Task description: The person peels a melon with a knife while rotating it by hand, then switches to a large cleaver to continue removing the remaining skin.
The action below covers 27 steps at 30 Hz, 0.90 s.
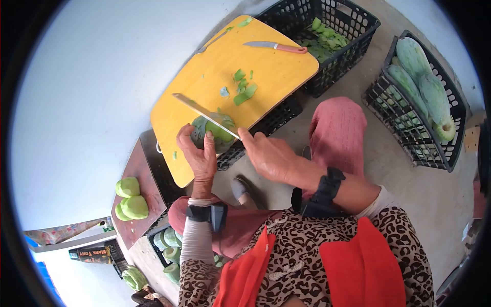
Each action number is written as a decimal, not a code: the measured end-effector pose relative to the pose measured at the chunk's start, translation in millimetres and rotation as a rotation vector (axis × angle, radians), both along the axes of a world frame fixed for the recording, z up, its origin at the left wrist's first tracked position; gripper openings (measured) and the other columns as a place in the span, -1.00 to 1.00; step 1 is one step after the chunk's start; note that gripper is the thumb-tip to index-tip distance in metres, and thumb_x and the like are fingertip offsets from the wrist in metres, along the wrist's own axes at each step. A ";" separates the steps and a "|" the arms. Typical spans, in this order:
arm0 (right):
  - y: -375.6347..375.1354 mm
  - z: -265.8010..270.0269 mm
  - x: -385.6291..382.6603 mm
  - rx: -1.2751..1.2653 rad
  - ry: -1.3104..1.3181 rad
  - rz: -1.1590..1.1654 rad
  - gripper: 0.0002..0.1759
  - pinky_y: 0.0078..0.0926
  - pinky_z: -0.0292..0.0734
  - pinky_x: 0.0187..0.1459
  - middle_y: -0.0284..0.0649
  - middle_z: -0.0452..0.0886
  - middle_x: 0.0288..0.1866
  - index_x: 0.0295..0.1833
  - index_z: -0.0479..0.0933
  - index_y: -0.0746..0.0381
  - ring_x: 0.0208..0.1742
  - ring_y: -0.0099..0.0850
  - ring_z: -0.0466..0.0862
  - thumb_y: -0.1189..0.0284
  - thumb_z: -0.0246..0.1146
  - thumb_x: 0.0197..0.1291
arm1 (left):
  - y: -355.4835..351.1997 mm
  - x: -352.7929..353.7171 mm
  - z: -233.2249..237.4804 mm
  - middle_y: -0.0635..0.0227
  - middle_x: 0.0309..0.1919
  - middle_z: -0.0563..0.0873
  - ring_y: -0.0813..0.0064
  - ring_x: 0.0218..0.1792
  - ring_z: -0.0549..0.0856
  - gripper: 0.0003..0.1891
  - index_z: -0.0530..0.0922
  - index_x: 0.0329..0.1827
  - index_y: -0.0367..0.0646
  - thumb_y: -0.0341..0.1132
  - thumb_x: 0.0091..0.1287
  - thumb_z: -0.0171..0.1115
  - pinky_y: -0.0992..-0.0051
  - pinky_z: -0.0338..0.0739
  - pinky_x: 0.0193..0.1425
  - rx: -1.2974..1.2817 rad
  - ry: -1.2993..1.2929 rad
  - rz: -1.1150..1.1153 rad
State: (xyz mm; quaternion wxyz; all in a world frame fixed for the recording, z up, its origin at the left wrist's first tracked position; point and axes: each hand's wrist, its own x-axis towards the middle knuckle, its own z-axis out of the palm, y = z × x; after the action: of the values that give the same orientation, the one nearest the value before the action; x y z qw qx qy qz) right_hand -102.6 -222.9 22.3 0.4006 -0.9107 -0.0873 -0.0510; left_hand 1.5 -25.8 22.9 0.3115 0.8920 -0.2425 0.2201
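A green gourd piece (223, 137), with some dusty grey-green rind and some bright peeled flesh, rests near the front edge of the yellow board (189, 87). My left hand (198, 157) grips its left side, thumb towards me. In my right hand (271, 157) is a knife (204, 113), its handle hidden by the fingers. The long blade lies slantwise across the top of the gourd, pointing to the upper left. Strips of green peel (245, 94) are scattered behind the gourd. A second knife (276, 46) with a reddish handle lies at the board's far right.
One black crate (360, 38) behind the board holds green peelings. At the right, another black crate (409, 133) is full of long gourds (436, 94). Peeled pale-green pieces (134, 207) sit on a brown surface (153, 197) at left. More gourds fill a low crate (156, 248).
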 end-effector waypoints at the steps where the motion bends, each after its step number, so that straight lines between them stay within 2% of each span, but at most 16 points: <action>1: 2.7 5.2 -2.5 -0.025 -0.002 0.027 -0.61 -0.06 0.63 -0.40 0.08 0.57 -0.32 0.17 0.31 0.46 -0.38 0.06 0.68 0.49 0.12 0.30 | -1.6 -2.0 -4.6 0.01 0.11 0.47 0.06 0.20 0.46 -0.51 0.38 0.24 -0.33 -0.27 0.36 0.31 0.22 0.29 0.37 -0.021 -0.036 0.025; 2: 4.8 9.8 -4.3 -0.050 -0.005 0.052 -0.60 -0.09 0.64 -0.42 0.07 0.57 -0.31 0.19 0.30 0.46 -0.39 0.04 0.69 0.48 0.12 0.31 | -2.6 -3.4 -7.7 0.02 0.12 0.46 0.08 0.20 0.45 -0.58 0.40 0.20 -0.34 -0.29 0.39 0.25 0.22 0.30 0.35 -0.037 -0.027 0.035; 5: 9.2 12.5 -8.6 -0.115 -0.030 0.094 -0.57 -0.15 0.65 -0.45 0.05 0.58 -0.27 0.21 0.29 0.50 -0.40 -0.01 0.70 0.50 0.11 0.29 | -1.0 2.7 -14.0 0.00 0.10 0.46 0.07 0.17 0.46 -0.62 0.39 0.18 -0.35 -0.29 0.41 0.17 0.21 0.30 0.33 -0.091 -0.053 0.038; 8: 3.2 18.0 -9.7 -0.119 -0.052 0.126 -0.54 -0.17 0.66 -0.46 0.09 0.59 -0.25 0.20 0.30 0.55 -0.42 -0.01 0.70 0.52 0.12 0.23 | -5.3 3.7 -18.4 -0.07 0.05 0.46 -0.02 0.06 0.44 -0.60 0.38 0.20 -0.36 -0.34 0.36 0.13 0.13 0.32 0.23 -0.065 -0.106 0.066; 10: -1.7 19.4 -9.9 -0.108 -0.087 0.145 -0.51 -0.19 0.67 -0.46 0.14 0.61 -0.25 0.17 0.31 0.62 -0.43 0.00 0.72 0.55 0.14 0.16 | -2.6 6.1 -23.9 -0.08 0.06 0.45 -0.04 0.06 0.43 -0.58 0.37 0.20 -0.37 -0.30 0.37 0.13 0.11 0.32 0.22 -0.052 -0.131 0.067; 16: -2.2 23.1 -12.8 -0.268 -0.093 0.175 -0.45 -0.19 0.65 -0.50 0.13 0.59 -0.33 0.24 0.28 0.64 -0.50 -0.04 0.68 0.55 0.13 0.17 | -0.4 8.0 -32.4 -0.09 0.07 0.46 -0.06 0.06 0.43 -0.58 0.41 0.18 -0.35 -0.23 0.39 0.13 0.08 0.32 0.23 -0.073 -0.118 0.069; 19: 10.0 17.1 3.8 -0.239 -0.159 0.156 -0.45 -0.26 0.64 -0.54 0.09 0.59 -0.36 0.22 0.32 0.65 -0.51 -0.10 0.68 0.55 0.16 0.14 | -0.7 8.0 -35.8 -0.09 0.07 0.46 -0.06 0.07 0.43 -0.61 0.44 0.14 -0.34 -0.21 0.40 0.13 0.09 0.32 0.24 -0.077 -0.132 0.068; 22: 18.0 15.3 18.2 -0.321 -0.257 0.115 -0.45 -0.33 0.63 -0.56 0.06 0.59 -0.39 0.19 0.35 0.65 -0.51 -0.17 0.69 0.54 0.19 0.11 | -3.4 11.0 -35.3 -0.09 0.09 0.46 -0.05 0.09 0.42 -0.61 0.46 0.10 -0.33 -0.18 0.40 0.14 0.09 0.33 0.25 -0.072 -0.152 0.070; 27: 15.4 12.3 15.8 -0.308 -0.291 0.069 -0.44 -0.35 0.62 -0.59 0.00 0.58 -0.42 0.18 0.35 0.65 -0.57 -0.21 0.68 0.53 0.20 0.09 | -5.6 12.3 -36.7 -0.11 0.11 0.46 -0.06 0.12 0.44 -0.61 0.46 0.07 -0.33 -0.17 0.38 0.18 0.12 0.36 0.24 -0.149 -0.102 0.074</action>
State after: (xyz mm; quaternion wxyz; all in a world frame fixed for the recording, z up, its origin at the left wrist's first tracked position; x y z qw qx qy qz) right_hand -86.9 -207.5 34.6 0.2412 -0.9406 -0.1823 -0.1544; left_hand 13.8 -31.4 -13.8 0.3557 0.8624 -0.2080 0.2940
